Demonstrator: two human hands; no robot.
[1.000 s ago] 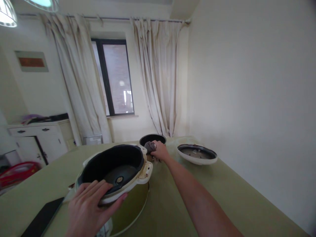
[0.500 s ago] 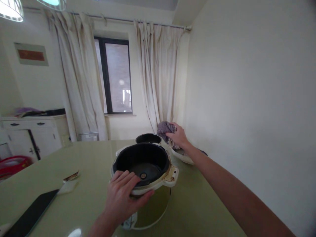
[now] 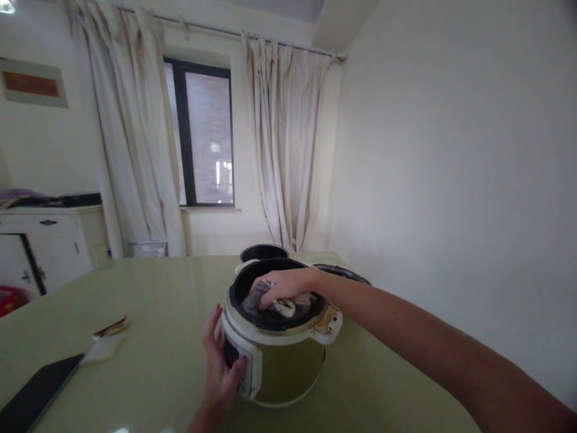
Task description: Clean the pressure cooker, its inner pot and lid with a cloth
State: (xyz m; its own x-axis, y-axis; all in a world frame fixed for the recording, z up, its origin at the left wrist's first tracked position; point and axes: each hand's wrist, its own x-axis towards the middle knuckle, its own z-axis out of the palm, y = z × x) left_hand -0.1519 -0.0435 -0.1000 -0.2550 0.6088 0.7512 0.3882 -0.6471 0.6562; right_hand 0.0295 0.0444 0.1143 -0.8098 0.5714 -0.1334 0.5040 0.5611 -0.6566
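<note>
An electric pressure cooker (image 3: 293, 373) without its lid stands on the table in front of me, its control panel turned toward the left. My right hand (image 3: 288, 282) reaches down inside it, fingers closed on a bunched grey-purple cloth (image 3: 255, 297) against the dark inner wall. Against the cooker's left side, my left hand (image 3: 219, 364) holds it, thumb on the panel and fingers around the edge. The cooker's inner bottom is hidden by the cloth and hand. Brown stains mark the hinge bracket (image 3: 329, 322) at its right.
A black inner pot (image 3: 264, 248) stands behind the cooker. Partly hidden by my right forearm is a dark-rimmed round piece (image 3: 345, 272). On the green table (image 3: 157, 288), a long dark flat object (image 3: 42, 385) lies at left, near a small brown-and-white item (image 3: 110, 328). A wall rises on the right.
My right hand has brought the cloth from behind the cooker down into it. My left hand has shifted from the front rim to the left side, and the cooker has turned and tilted less toward me.
</note>
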